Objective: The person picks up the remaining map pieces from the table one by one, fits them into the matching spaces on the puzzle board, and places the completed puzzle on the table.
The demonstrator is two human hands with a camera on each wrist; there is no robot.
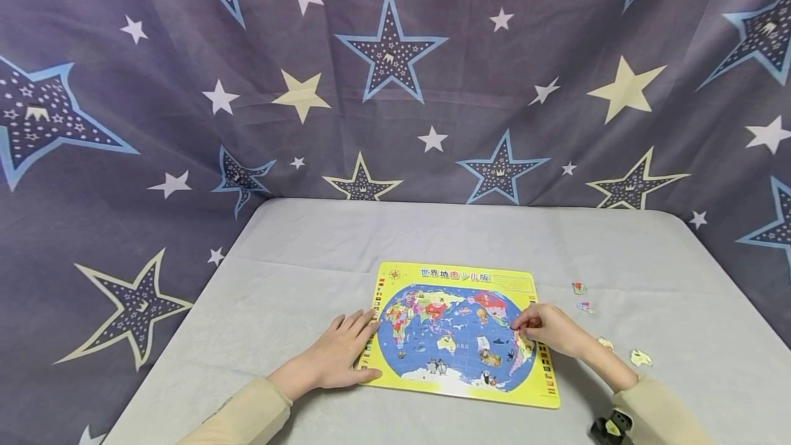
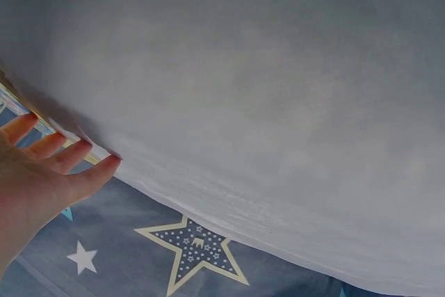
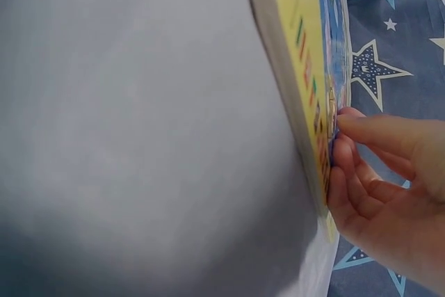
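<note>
While the yellow-bordered map board (image 1: 469,395) lies between the two hands, its left border is best steadied by the left hand (image 1: 340,356), whose fingers are spread apart and rested on it. At the right hand (image 1: 548,328), thumb and fingertips are drawn close together over the board's right part; whether a piece is pinched there cannot be told. Just under those fingertips the yellow-and-pink map section (image 1: 524,351) is seen. Its outline should be matched to the printed shape and each edge pressed down evenly, since a corner could otherwise be left raised. Pressure should be applied straight down, so that the board is not slid. Beyond the right hand, the red-green piece (image 1: 579,288) is best left untouched, as is the pale piece (image 1: 640,358) beside the right forearm.
</note>
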